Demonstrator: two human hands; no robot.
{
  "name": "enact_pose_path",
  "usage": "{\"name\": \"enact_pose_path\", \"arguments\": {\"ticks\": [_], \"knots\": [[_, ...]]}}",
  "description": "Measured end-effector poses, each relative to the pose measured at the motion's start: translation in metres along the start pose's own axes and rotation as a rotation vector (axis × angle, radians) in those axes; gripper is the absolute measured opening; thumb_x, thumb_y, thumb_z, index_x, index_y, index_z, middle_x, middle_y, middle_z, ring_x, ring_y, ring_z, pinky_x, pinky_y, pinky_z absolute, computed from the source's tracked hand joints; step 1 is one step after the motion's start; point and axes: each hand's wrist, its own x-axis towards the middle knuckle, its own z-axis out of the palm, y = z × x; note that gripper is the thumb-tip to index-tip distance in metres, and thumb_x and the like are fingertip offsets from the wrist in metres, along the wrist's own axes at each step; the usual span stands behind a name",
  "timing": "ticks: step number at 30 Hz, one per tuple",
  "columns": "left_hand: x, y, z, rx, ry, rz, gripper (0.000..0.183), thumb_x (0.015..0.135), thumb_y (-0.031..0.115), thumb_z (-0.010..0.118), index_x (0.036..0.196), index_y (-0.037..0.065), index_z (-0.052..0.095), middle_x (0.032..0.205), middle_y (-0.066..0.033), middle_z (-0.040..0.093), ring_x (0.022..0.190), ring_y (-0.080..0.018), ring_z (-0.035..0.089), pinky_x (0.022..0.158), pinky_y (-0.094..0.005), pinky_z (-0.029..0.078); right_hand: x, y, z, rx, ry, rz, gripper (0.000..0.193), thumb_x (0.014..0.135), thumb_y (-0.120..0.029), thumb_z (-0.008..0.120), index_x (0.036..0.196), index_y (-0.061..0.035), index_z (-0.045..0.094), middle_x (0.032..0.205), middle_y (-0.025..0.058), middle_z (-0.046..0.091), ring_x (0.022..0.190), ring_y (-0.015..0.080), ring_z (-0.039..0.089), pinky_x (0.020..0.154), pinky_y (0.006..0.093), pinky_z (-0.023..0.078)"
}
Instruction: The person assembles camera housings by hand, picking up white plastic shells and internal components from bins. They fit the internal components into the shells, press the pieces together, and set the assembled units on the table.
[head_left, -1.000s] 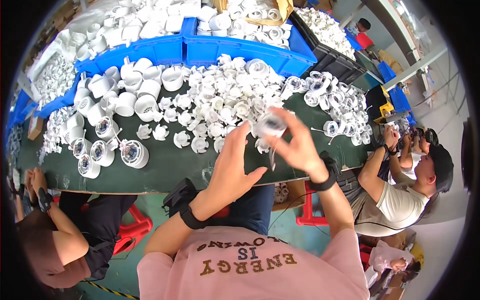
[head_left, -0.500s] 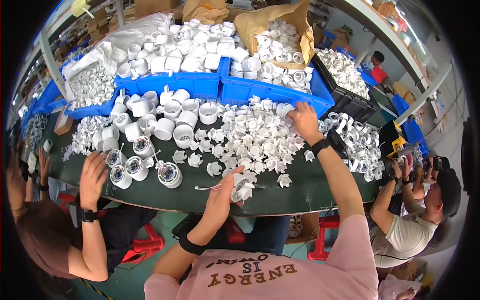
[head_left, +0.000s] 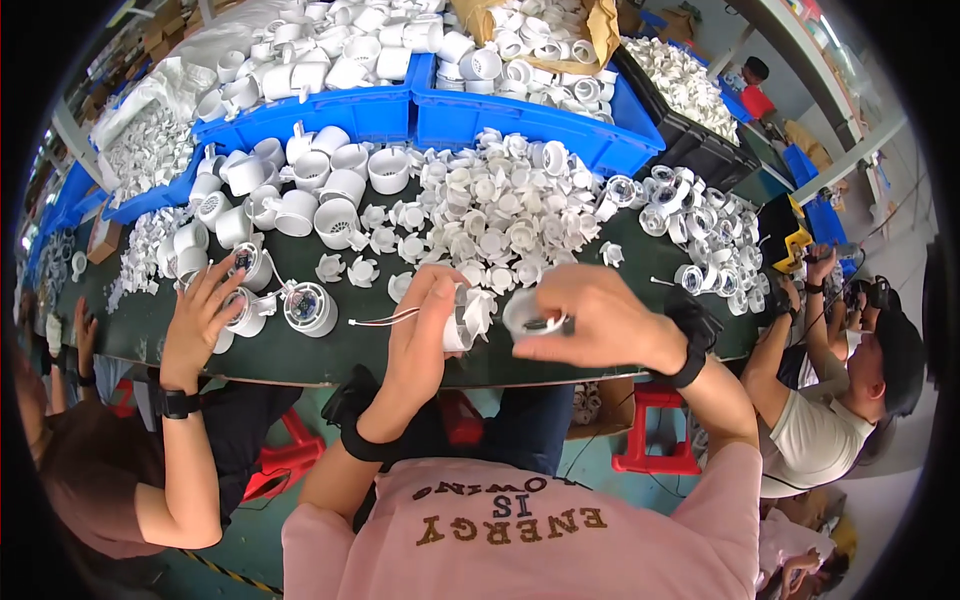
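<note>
Just beyond the table's near edge, my left hand (head_left: pixel 418 335) is closed around a white petalled plastic part (head_left: pixel 478 312) with thin wires (head_left: pixel 385 318) trailing to the left. Close beside it on the right, my right hand (head_left: pixel 605 318) grips a white round plastic ring (head_left: pixel 522 314), its open side toward the left hand. A small gap separates the two pieces. Beyond both hands lies a heap of white petalled caps (head_left: pixel 510 215). My right fingers partly cover the ring, and its inside is hard to make out.
White cylindrical housings (head_left: pixel 340 222) stand left of the heap, and clear-and-white ring parts (head_left: pixel 700 240) lie right of it. Blue bins (head_left: pixel 530 128) and a black crate (head_left: pixel 690 150) fill the back. At left, a co-worker's hand (head_left: pixel 205 310) is over wired housings; other people sit at right.
My right hand has come back from the far edge of the heap, bringing a white ring close to my left hand. My left hand still holds the wired part, turned more upright. The view has shifted.
</note>
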Motion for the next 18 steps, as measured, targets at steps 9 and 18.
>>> {"name": "enact_pose_path", "arguments": {"ticks": [9, 18], "knots": [[-0.018, -0.007, 0.008, 0.328, -0.054, 0.429, 0.036, 0.098, 0.028, 0.04, 0.101, -0.003, 0.056, 0.08, -0.0071, 0.056, 0.071, -0.0117, 0.047, 0.067, -0.0253, 0.039, -0.026, -0.031, 0.041, 0.812, 0.194, 0.383, 0.06, 0.077, -0.019, 0.081, 0.118, -0.0028, 0.04, 0.104, 0.0078, 0.059, 0.094, 0.0129, 0.06, 0.079, 0.0285, 0.051], [-0.028, 0.003, 0.021, 0.441, -0.064, 0.504, 0.04, 0.098, 0.032, 0.038, 0.102, -0.005, 0.054, 0.084, -0.0118, 0.059, 0.074, -0.0148, 0.055, 0.066, -0.0295, 0.044, -0.021, -0.049, 0.049, 0.423, 0.464, 0.203, 0.033, 0.089, -0.024, 0.064, 0.11, 0.002, 0.062, 0.095, 0.0107, 0.063, 0.077, 0.0195, 0.056, 0.066, 0.0291, 0.045]]}}
